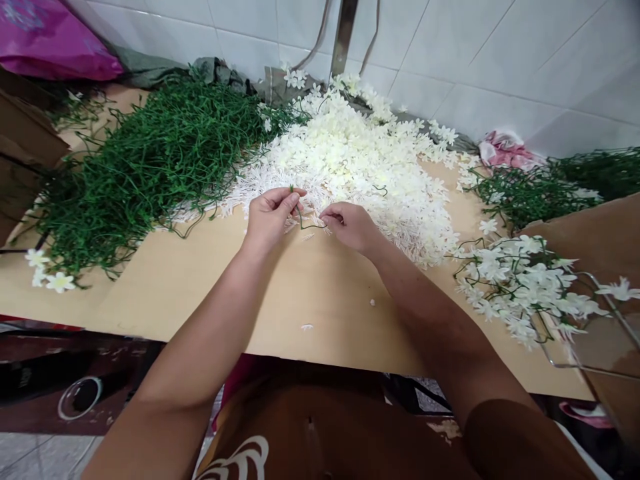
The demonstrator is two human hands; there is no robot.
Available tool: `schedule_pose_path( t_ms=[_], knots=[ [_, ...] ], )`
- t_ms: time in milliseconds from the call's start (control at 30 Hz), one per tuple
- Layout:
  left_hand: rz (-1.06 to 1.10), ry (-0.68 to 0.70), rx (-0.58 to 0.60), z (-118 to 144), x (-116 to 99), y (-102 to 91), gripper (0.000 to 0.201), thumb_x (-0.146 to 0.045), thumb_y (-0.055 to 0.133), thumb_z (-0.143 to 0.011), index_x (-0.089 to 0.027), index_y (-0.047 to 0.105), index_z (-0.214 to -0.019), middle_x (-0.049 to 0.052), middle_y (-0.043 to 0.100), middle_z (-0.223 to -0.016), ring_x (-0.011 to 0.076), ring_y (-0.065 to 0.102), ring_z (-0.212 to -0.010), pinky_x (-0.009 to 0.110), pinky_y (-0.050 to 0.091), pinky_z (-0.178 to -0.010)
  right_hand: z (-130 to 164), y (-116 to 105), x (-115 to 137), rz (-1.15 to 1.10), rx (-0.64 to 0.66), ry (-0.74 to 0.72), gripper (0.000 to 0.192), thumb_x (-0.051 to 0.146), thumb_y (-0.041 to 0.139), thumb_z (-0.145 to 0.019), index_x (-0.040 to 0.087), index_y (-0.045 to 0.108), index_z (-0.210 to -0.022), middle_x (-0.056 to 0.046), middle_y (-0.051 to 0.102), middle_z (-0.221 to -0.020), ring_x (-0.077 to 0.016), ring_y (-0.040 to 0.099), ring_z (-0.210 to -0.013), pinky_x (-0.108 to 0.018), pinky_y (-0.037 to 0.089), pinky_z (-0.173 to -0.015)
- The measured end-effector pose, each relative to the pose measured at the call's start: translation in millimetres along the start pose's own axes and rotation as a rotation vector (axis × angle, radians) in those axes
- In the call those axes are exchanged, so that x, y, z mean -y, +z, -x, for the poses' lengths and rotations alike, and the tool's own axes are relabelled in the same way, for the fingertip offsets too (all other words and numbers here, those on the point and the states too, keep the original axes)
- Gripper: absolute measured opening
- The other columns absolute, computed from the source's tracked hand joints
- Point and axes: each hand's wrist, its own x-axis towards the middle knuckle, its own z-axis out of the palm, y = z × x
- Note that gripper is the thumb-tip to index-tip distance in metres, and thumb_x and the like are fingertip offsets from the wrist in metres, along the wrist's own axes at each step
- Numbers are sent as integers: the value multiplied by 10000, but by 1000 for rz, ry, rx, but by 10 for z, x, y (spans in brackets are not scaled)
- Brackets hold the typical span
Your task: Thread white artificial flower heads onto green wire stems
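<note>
Between my two hands stretches a thin green artificial flower stem [302,220], bent in the middle. My left hand [273,212] pinches its upper part between thumb and forefinger. At the lower right end of the stem, the fingers of my right hand [350,225] are closed; whether they also hold a small white piece I cannot make out. Just beyond both hands spreads a large heap of white artificial flower heads [350,147], with thin white stamen-like pieces at its near edge. To the left lies a thick pile of green stems [165,153].
Finished-looking white flowers on green stems [525,280] lie at the right, by a wire rack [555,363] and a cardboard box [595,247]. More green stems [520,197] sit behind them. A tiled wall [450,53] bounds the back; a pink bag [55,43] is far left.
</note>
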Motion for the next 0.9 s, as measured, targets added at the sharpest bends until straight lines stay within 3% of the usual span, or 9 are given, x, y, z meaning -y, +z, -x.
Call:
schedule_pose_path(
  t_ms=[167, 267, 367, 467, 633, 767, 900],
  knots=[
    [8, -31, 12, -10, -21, -24, 173, -300, 711, -737, -138, 681, -684, 12, 642, -669, 61, 480, -529, 209, 409, -551, -23, 71, 14, 69, -25, 46, 157, 248, 551, -844, 164, 638, -745, -20, 622, -723, -133, 510, -680, -260, 370, -666],
    [-4, -69, 108, 16, -56, 3, 158, -272, 716, -719, -131, 679, -658, 16, 639, -651, 62, 477, -529, 209, 407, -545, -49, 164, 61, 235, 18, 82, 143, 291, 618, -815, 154, 656, -830, -70, 653, -854, -168, 547, -744, -283, 377, -680],
    [-35, -88, 239, 43, -75, 3, 186, -283, 722, -699, -136, 665, -600, 20, 627, -607, 72, 480, -534, 210, 397, -532, -98, 264, 131, 421, 46, 77, 173, 236, 522, -862, 133, 659, -885, -125, 646, -919, -200, 555, -771, -304, 358, -663],
    [-60, -84, 331, 62, -83, -24, 225, -313, 727, -688, -147, 644, -560, 25, 622, -595, 79, 484, -535, 211, 385, -521, -122, 276, 142, 431, 50, 34, 178, 174, 473, -860, 134, 646, -846, -120, 630, -907, -189, 543, -764, -300, 351, -662],
    [-187, -155, 535, 117, -70, -18, 216, -313, 691, -718, -159, 650, -572, 1, 553, -526, 76, 434, -479, 212, 330, -466, 8, 38, -16, 97, -77, 28, 68, 148, 536, -803, 166, 561, -742, -28, 591, -748, -131, 506, -677, -281, 380, -658],
    [-340, -200, 692, 180, -3, 10, 174, -290, 606, -779, -160, 717, -814, -23, 550, -532, 68, 401, -444, 212, 322, -453, 190, -257, -189, -287, -173, 149, 69, 140, 566, -776, 183, 520, -747, 16, 565, -647, -102, 522, -567, -263, 417, -568],
    [-646, -100, 772, 214, 28, -7, 282, -364, 540, -845, -177, 720, -957, 1, 626, -644, 97, 498, -549, 236, 385, -543, 331, -456, -331, -533, -274, 276, 88, 107, 590, -737, 174, 548, -776, 40, 569, -606, -65, 506, -481, -218, 407, -479]
  ],
)
